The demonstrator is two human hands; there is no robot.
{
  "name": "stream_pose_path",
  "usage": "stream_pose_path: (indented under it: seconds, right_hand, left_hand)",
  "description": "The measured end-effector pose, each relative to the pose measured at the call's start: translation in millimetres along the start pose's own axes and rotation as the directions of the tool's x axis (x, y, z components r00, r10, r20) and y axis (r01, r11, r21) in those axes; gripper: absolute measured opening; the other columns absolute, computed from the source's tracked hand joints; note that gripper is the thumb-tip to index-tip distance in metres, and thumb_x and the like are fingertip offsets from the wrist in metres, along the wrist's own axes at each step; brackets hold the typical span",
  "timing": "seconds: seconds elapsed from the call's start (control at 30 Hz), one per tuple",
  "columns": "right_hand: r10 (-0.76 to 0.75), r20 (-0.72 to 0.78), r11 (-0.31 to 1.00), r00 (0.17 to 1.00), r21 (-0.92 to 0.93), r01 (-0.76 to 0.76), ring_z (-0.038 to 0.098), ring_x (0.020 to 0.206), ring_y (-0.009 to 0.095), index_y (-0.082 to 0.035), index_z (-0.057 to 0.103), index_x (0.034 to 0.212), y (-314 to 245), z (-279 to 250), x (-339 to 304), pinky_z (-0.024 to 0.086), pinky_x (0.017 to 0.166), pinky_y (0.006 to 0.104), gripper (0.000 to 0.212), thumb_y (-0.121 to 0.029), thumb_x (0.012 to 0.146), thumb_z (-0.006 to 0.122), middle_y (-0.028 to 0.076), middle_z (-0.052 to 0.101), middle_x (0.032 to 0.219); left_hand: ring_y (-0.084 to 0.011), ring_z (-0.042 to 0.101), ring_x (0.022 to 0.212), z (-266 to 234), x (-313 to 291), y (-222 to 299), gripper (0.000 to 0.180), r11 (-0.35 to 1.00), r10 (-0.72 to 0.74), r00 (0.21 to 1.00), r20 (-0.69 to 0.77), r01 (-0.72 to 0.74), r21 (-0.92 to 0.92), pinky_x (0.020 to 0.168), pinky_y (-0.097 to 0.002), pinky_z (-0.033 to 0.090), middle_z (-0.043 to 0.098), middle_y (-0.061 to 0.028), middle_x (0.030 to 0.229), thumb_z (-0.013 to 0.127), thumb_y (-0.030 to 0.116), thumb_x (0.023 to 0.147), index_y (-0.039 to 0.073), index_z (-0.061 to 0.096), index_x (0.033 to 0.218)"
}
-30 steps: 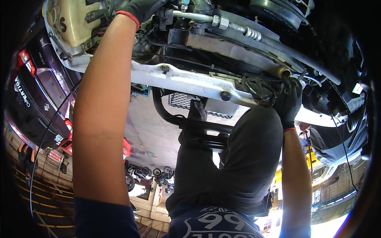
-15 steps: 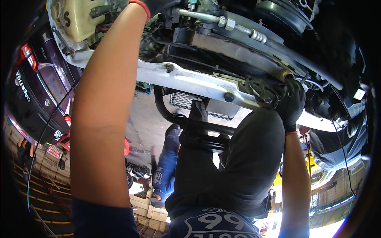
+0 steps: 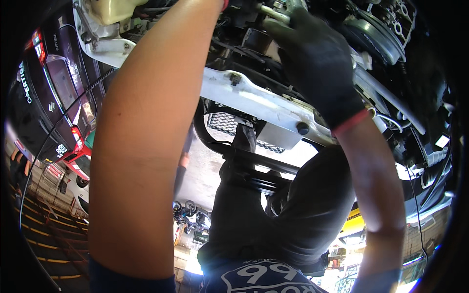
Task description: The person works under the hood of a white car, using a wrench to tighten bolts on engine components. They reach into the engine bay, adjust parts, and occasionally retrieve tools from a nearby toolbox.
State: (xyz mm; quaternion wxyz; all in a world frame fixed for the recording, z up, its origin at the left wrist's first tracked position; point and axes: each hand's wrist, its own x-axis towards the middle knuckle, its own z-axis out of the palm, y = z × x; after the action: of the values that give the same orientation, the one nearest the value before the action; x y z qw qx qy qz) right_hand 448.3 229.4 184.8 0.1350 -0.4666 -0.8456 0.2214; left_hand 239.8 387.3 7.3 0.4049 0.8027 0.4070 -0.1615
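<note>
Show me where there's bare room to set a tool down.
Bare floor shows between the left forearm and the legs. The white bar has a bare stretch left of its black knob, though it looks narrow. Around the right hand, pipes and a metal wheel crowd the space.

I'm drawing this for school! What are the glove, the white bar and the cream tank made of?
Glove: probably stretchy knit, maybe rubber-coated; it's matte black and fits snugly.
White bar: likely painted metal, fairly smooth; light glares off its face.
Cream tank: probably moulded plastic, smooth with a soft shine; its edges look rounded, though only part of it shows.
</note>
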Motion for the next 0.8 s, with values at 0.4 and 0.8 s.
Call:
stream_pose_path:
  seconds: [0.4, 0.8]
  right_hand:
    - [-0.047, 0.055, 0.981, 0.997, -0.185, 0.056, 0.070, 0.109, 0.029, -0.017, 0.080, 0.100, 17.4, 32.9, 30.8, 0.062, 0.086, 0.0400, 0.021, -0.004, 0.084, 0.073, 0.007, 0.064, 0.122]
    - [-0.089, 0.060, 0.996, 0.994, 0.006, 0.089, 0.066, 0.088, 0.033, -0.006, 0.063, 0.097, 26.9, 35.5, 47.8, 0.054, 0.069, 0.0467, 0.019, -0.021, 0.086, 0.068, 0.013, 0.062, 0.099]
  left_hand:
    - [-0.0318, 0.073, 0.085, 4.9, -9.7, 15.8, 0.019, 0.985, -0.117, 0.980, -0.160, 0.095, -0.142, 0.073, -0.0421, 0.056, 0.075, -0.0161, 0.092, 0.068, 0.017, 0.084, 0.006, 0.076, 0.097]
    - [-0.0309, 0.073, 0.082, 9.0, -11.9, 16.5, 0.017, 0.991, -0.124, 0.948, -0.293, 0.102, -0.089, 0.071, -0.0426, 0.056, 0.074, -0.0162, 0.087, 0.068, 0.015, 0.083, 0.005, 0.076, 0.095]
